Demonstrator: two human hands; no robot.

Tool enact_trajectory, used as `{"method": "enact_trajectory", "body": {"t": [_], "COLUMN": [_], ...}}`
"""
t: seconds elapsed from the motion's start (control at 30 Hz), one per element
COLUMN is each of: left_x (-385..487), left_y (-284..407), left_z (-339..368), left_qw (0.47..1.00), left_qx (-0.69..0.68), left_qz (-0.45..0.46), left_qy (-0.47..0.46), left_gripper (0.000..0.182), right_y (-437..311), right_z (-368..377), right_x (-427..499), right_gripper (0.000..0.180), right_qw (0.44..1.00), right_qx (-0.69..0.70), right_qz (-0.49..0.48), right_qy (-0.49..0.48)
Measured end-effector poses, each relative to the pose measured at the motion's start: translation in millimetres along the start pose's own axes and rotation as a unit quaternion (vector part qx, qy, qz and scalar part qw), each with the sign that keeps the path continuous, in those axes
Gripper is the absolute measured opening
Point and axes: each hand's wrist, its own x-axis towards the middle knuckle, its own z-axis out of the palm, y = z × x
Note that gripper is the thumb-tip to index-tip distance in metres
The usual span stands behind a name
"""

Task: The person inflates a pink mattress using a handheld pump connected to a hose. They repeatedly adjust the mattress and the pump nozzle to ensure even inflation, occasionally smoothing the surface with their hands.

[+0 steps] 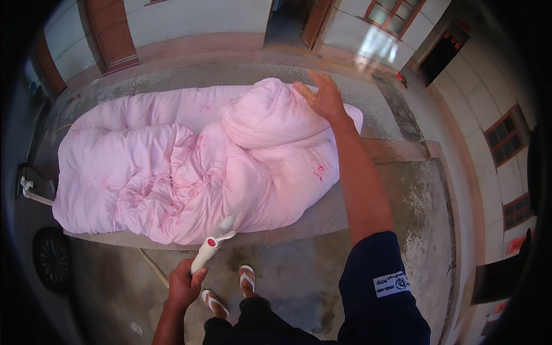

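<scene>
A white handheld tool [208,251] with a round red button and a side lever is held in my left hand [186,279]. Its pale tip points at the front edge of a thick pink quilt [258,172] with small red flower prints; whether it touches the cloth I cannot tell. The quilt lies rumpled over a long table [310,226], bunched into a rounded mound on the right. Over that mound's far right side, my right hand [321,97] reaches out with its fingers apart and nothing in them. Contact between this hand and the cloth is unclear.
A beige hose [154,268] runs along the concrete floor below the table. At the left stand a white pipe fitting [26,186] and a dark vehicle wheel [51,259]. Beyond the table are an open doorway [286,23] and a reddish-brown door [110,32].
</scene>
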Motion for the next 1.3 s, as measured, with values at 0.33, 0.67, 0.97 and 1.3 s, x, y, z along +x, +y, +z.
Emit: {"method": "enact_trajectory", "body": {"t": [0.33,0.67,0.97,1.3], "left_x": [26,58,40,55], "left_y": [6,9,-3,14], "left_z": [36,39,44,39], "left_qw": [0.999,0.997,0.996,0.997], "left_qx": [-0.004,-0.040,-0.010,-0.031], "left_qz": [0.028,0.046,0.078,0.071], "left_qy": [-0.020,-0.036,-0.051,-0.015], "left_gripper": [0.027,0.026,0.028,0.027], "right_y": [-43,263,83,209], "right_z": [72,-11,74,23], "right_x": [-228,-193,-104,-238], "right_gripper": [0.048,0.065,0.119,0.038], "right_qw": [0.931,0.817,0.901,0.951], "right_qx": [0.059,0.321,0.079,-0.060], "right_qz": [0.119,0.470,0.405,0.187], "right_qy": [-0.339,0.095,-0.133,-0.237]}}
